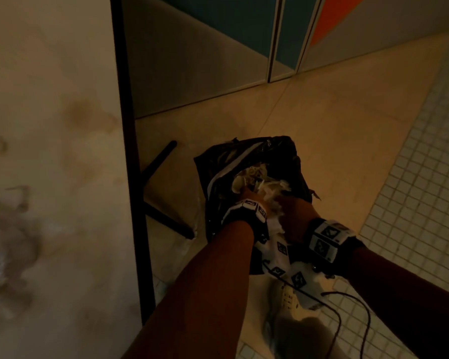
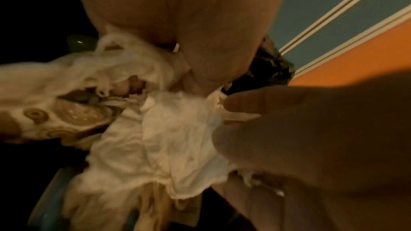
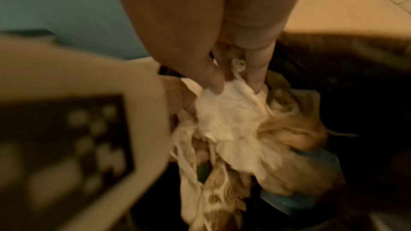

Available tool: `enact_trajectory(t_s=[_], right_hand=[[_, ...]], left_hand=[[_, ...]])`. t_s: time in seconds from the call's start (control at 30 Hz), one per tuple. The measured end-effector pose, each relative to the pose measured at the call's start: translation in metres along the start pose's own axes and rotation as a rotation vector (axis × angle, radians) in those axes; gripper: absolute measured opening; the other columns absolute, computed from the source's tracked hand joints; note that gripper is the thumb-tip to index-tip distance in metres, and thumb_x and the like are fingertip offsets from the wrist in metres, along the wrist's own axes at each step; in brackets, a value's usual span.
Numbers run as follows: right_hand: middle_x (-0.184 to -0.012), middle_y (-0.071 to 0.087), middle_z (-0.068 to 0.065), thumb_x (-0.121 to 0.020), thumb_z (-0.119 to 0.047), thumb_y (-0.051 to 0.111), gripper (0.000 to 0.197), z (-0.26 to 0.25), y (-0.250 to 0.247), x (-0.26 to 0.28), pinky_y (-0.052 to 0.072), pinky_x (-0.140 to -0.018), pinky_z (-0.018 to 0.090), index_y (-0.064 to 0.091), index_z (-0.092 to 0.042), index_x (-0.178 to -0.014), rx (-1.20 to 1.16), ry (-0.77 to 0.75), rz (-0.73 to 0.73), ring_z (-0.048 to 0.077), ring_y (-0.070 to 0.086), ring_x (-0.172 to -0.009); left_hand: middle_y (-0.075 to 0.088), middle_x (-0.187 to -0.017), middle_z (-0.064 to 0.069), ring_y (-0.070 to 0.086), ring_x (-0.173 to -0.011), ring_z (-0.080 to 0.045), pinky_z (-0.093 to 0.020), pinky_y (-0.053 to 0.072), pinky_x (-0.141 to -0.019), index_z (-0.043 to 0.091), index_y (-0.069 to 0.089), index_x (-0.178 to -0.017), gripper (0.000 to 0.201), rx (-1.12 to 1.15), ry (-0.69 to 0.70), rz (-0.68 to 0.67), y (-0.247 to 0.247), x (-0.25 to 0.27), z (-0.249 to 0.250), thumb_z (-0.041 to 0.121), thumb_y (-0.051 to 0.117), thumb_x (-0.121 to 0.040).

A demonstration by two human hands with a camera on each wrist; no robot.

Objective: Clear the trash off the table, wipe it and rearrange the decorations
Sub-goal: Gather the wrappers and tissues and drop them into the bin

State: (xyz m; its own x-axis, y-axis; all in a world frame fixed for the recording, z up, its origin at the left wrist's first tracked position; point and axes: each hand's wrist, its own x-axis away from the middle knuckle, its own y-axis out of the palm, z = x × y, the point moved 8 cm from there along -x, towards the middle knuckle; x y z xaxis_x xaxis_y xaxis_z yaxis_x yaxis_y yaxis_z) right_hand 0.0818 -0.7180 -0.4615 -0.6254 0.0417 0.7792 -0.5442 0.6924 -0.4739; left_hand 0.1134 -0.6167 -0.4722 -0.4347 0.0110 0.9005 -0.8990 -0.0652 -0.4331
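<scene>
Pushing trash down into a black bag [image 1: 246, 161] on the floor is the step in hand, I think; the table [image 1: 49, 151] sits to the left with dark marks on it, so wiping comes later. Both hands are inside the bag's mouth. The left hand [image 1: 246, 195] has its fingers curled round crumpled white paper [image 2: 173, 138], and the right hand [image 1: 293, 211] pinches the same wad [image 3: 224, 111] between thumb and fingers. A patterned paper piece [image 2: 73, 117] lies beside it in the bag. Next, the 2 hands likely need to let go, come out, and fetch a cloth for the table.
</scene>
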Motion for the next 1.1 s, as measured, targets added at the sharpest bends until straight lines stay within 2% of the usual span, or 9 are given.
enact_trajectory(t_s=[0.1,0.23,0.37,0.47,0.53,0.6,0.77,0.97,1.1], right_hand=[[-0.116,0.057,0.007,-0.095,-0.010,0.046,0.050,-0.001,-0.021,0.025,0.052,-0.068,0.029,0.038,-0.022,-0.143,-0.080,0.024,0.026,0.023,0.059,-0.084],[-0.138,0.051,0.011,-0.094,-0.016,0.052,0.040,-0.013,-0.059,0.073,0.048,-0.098,0.043,0.051,-0.016,-0.135,-0.098,0.014,0.092,0.035,0.055,-0.114],[-0.126,0.058,0.013,-0.092,-0.011,0.056,0.030,-0.036,-0.102,0.124,0.045,-0.080,0.031,0.059,-0.010,-0.123,-0.197,-0.018,0.185,0.032,0.058,-0.103],[-0.118,0.063,0.012,-0.091,-0.009,0.059,0.013,-0.057,-0.128,0.164,0.045,-0.086,0.038,0.063,-0.020,-0.096,-0.272,-0.086,0.261,0.031,0.059,-0.102],[-0.103,0.066,0.006,-0.089,-0.008,0.062,0.022,-0.077,-0.138,0.190,0.048,-0.089,0.043,0.061,-0.028,-0.081,-0.304,-0.150,0.277,0.029,0.060,-0.090],[-0.091,0.065,-0.004,-0.089,-0.007,0.062,0.027,-0.099,-0.143,0.213,0.049,-0.086,0.044,0.060,-0.031,-0.078,-0.286,-0.215,0.294,0.024,0.061,-0.083],[-0.082,0.064,-0.006,-0.088,-0.003,0.061,0.018,-0.174,-0.133,0.252,0.044,-0.067,0.021,0.065,-0.020,-0.084,-0.304,-0.384,0.304,0.004,0.060,-0.071],[-0.100,0.064,0.004,-0.082,-0.007,0.070,0.025,-0.263,-0.072,0.268,0.049,-0.071,0.009,0.064,-0.014,-0.106,-0.195,-0.466,0.215,-0.001,0.061,-0.082],[-0.121,0.051,-0.005,-0.080,-0.021,0.075,0.047,-0.316,-0.020,0.275,0.049,-0.095,0.037,0.056,-0.022,-0.123,0.068,-0.464,0.163,0.016,0.054,-0.111]], left_hand=[[-0.003,-0.158,-0.007,0.010,-0.143,-0.036,-0.054,0.028,-0.107,0.012,-0.005,-0.151,0.074,-0.092,0.171,0.004,-0.021,0.035,0.013,0.038,0.041,-0.100],[0.002,-0.159,-0.012,0.018,-0.139,-0.044,-0.067,0.031,-0.101,0.023,0.004,-0.153,0.070,-0.115,0.214,0.029,-0.039,0.076,0.024,0.037,0.045,-0.098],[0.049,-0.133,-0.016,0.048,-0.104,-0.023,-0.041,0.042,-0.093,0.009,0.036,-0.140,0.065,0.294,0.221,0.224,-0.087,0.130,0.029,0.030,0.064,-0.085],[0.052,-0.100,-0.007,0.050,-0.083,-0.021,-0.032,0.047,-0.075,0.008,0.046,-0.122,0.041,0.437,0.349,0.162,-0.119,0.186,0.036,0.028,0.058,-0.088],[0.056,-0.104,-0.008,0.057,-0.089,-0.024,-0.038,0.052,-0.083,0.013,0.052,-0.107,0.027,0.425,0.420,0.154,-0.139,0.225,0.028,0.029,0.059,-0.087],[0.060,-0.115,-0.006,0.060,-0.102,-0.023,-0.034,0.051,-0.088,0.014,0.059,-0.110,0.030,0.425,0.527,0.220,-0.158,0.262,0.013,0.030,0.064,-0.085],[0.064,-0.099,0.001,0.061,-0.094,-0.017,-0.025,0.051,-0.077,0.016,0.065,-0.107,0.026,0.462,0.644,0.381,-0.195,0.322,-0.063,0.028,0.068,-0.084],[0.065,-0.096,0.002,0.062,-0.086,-0.012,-0.024,0.050,-0.080,0.016,0.067,-0.102,0.022,0.492,0.612,0.552,-0.227,0.364,-0.207,0.027,0.070,-0.083],[0.067,-0.095,0.004,0.065,-0.080,-0.011,-0.029,0.055,-0.075,0.019,0.066,-0.099,0.020,0.493,0.473,0.604,-0.239,0.370,-0.313,0.031,0.069,-0.084]])
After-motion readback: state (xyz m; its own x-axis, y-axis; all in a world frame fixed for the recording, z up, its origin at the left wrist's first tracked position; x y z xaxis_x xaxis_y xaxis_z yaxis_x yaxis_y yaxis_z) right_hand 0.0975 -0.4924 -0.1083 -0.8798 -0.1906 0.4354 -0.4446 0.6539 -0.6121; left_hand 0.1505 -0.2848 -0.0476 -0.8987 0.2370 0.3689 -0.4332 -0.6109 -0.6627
